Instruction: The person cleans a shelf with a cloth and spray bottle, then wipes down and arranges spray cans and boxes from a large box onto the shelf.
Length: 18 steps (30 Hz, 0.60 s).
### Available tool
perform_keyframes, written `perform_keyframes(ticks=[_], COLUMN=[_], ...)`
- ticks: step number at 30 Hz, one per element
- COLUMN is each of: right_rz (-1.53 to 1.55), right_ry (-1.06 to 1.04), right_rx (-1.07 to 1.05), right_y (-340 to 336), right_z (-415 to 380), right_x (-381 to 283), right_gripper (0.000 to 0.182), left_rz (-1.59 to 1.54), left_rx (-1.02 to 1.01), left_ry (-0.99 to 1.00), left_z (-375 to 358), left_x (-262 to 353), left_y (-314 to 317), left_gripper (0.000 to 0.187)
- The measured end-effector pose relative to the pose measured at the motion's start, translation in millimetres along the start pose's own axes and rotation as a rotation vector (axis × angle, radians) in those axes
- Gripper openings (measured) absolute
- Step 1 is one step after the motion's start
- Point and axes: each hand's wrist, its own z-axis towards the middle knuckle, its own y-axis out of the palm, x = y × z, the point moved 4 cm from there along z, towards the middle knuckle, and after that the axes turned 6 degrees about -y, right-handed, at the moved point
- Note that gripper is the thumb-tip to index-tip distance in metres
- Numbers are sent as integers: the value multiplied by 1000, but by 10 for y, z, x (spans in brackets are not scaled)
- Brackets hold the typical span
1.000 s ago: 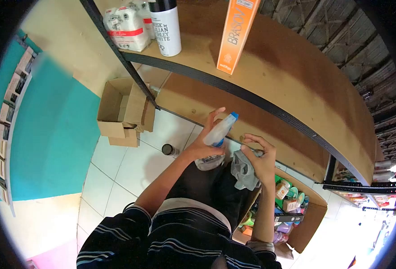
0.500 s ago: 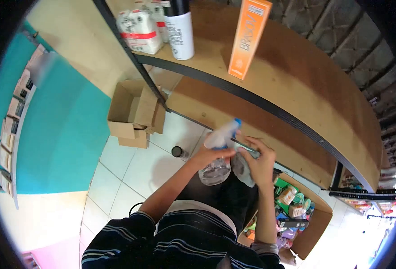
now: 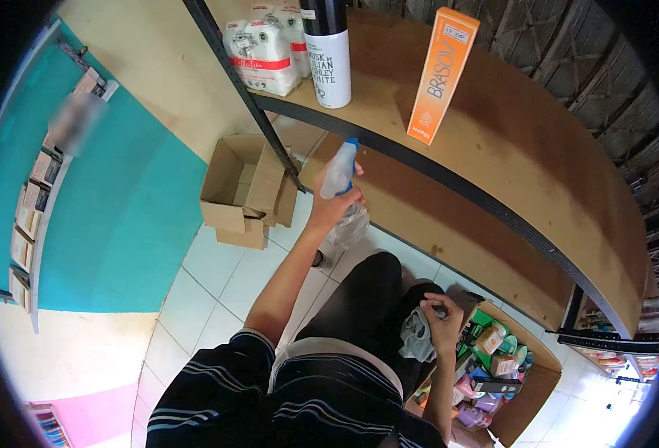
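My left hand (image 3: 331, 204) is wrapped round the neck of a clear spray bottle (image 3: 341, 175) with a blue and white head, just in front of the lower shelf (image 3: 449, 231). The bottle's body hangs below my fingers, over the floor. Lower and to the right, my right hand (image 3: 443, 328) is closed on a crumpled grey cloth (image 3: 417, 336), beside my knee and near a cardboard box full of small goods (image 3: 542, 388).
On the upper shelf (image 3: 523, 149) stand an orange box (image 3: 441, 78), a black and white spray can (image 3: 329, 67) and white packs (image 3: 262, 56). An open cardboard box (image 3: 229, 179) sits on the tiled floor by the shelf's post (image 3: 270, 138).
My left hand has moved up and away with the spray bottle, towards the shelf. My right hand has dropped with the cloth towards my knee, so the hands are now apart.
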Motion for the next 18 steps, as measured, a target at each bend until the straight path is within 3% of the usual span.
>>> perform_keyframes(ticks=[2, 5, 7, 9, 13, 15, 18], right_rz=[3, 19, -1, -3, 15, 12, -1], right_ry=[17, 11, 28, 47, 37, 42, 64], right_rx=[12, 22, 30, 25, 17, 25, 40], right_y=[-27, -44, -60, -63, -45, -55, -83], right_z=[-27, -44, -55, -63, -58, -69, -78], right_x=[8, 88, 129, 136, 140, 145, 174], right_gripper=[16, 15, 15, 14, 14, 14, 14], left_rz=[-72, -47, -80, 111, 150, 45, 9], left_rx=[98, 220, 272, 346, 339, 363, 437], left_ry=[125, 147, 156, 155, 139, 157, 58], left_z=[22, 101, 209, 331, 508, 521, 441], left_x=[103, 238, 323, 396, 378, 322, 159], left_y=[-120, -459, -702, -946, -1132, -1148, -1195], left_gripper=[50, 59, 59, 57, 56, 27, 30])
